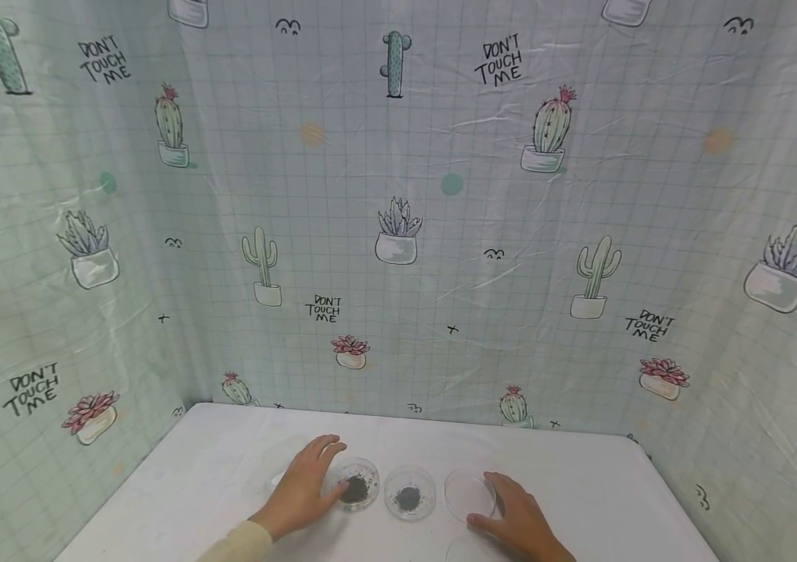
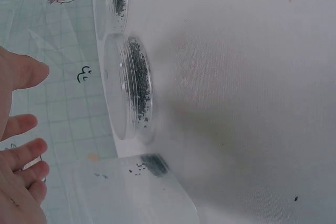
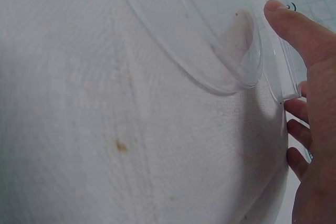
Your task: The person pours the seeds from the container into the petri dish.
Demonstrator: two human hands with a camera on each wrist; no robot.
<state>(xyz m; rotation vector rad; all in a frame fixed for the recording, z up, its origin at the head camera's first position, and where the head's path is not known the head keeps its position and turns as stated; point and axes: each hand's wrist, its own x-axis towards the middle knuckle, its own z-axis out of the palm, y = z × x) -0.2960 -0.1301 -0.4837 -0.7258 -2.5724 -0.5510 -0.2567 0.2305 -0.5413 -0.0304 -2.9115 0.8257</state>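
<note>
My left hand [image 1: 303, 488] reaches beside a round clear petri dish [image 1: 356, 488] that holds dark granules. In the left wrist view its fingers [image 2: 29, 150] are spread and the thumb stands apart from that dish [image 2: 139, 82]; nothing lies between them. To the right sits a second petri dish [image 1: 409, 496] with a smaller heap of dark granules. My right hand [image 1: 521, 515] is at the right rim of a clear petri dish [image 1: 468, 499] without granules, thumb and forefinger spread along its edge. Whether its fingertips touch the rim is hard to tell.
Another clear dish [image 3: 226, 72] is close to the right wrist, cut off at the bottom in the head view. A clear container [image 2: 142, 190] with some dark granules stands by the left hand. All rest on a white table [image 1: 581, 476] backed by a cactus-print curtain [image 1: 398, 312].
</note>
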